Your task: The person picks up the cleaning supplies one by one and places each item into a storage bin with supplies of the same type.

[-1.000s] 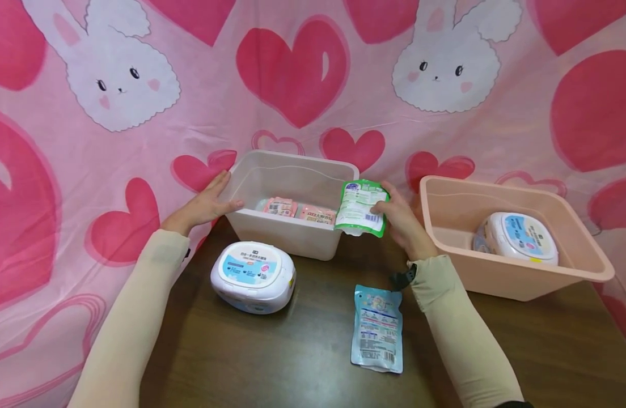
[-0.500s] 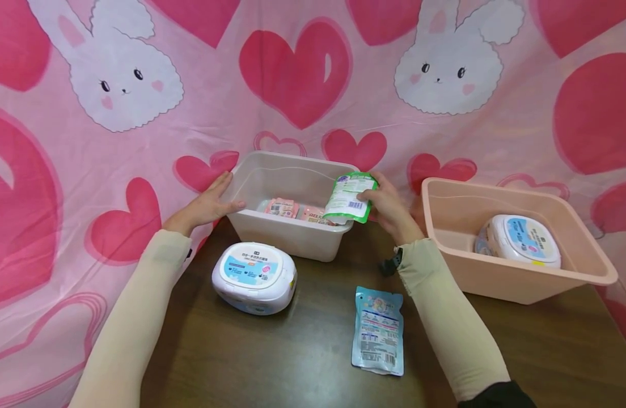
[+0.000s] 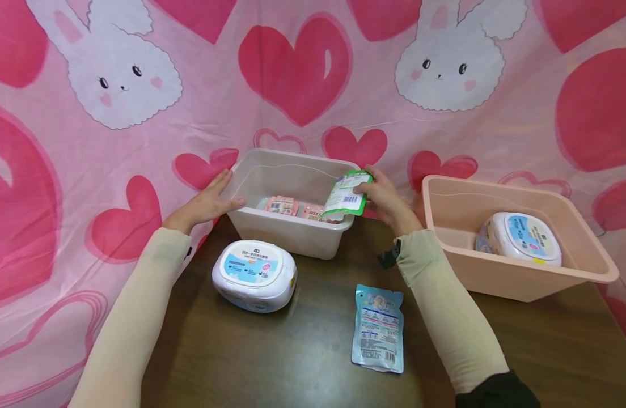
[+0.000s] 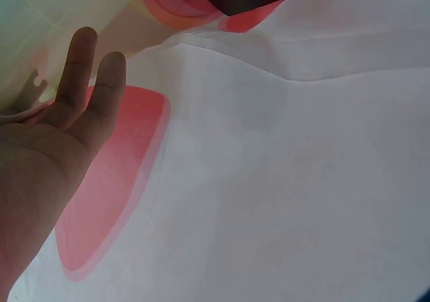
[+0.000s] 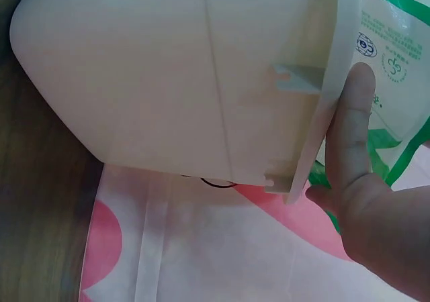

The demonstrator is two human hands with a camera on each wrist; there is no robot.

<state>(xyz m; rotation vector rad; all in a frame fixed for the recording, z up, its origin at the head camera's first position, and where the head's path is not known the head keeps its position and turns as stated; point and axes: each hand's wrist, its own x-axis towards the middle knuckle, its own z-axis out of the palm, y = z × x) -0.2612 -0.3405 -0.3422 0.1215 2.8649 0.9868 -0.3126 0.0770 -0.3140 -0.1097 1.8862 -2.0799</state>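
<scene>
My right hand [image 3: 386, 199] pinches a green-and-white pouch [image 3: 345, 194] by its right edge, thumb on the printed face. The pouch tilts over the right end of a light grey plastic bin [image 3: 287, 231]. In the right wrist view, its green-edged film [image 5: 396, 67] shows beyond the bin's rim, with a finger close along that rim. My left hand [image 3: 201, 203] rests on the bin's left end, thumb at the front rim and fingers extended. Inside the bin lie pink packets [image 3: 282, 205], partly hidden by the front wall and the pouch.
On the brown table [image 3: 303, 340], a white lidded tub [image 3: 254, 276] stands before the grey bin. A blue pouch [image 3: 377, 328] lies flat to its right. Further right, a peach bin [image 3: 497, 272] holds a similar white tub [image 3: 527, 239]. A pink heart-patterned cloth [image 3: 313, 73] hangs behind.
My right hand has carried the green-and-white pouch left, from beside the grey bin's right end to over it, tilting it more. The left hand keeps its place on the bin.
</scene>
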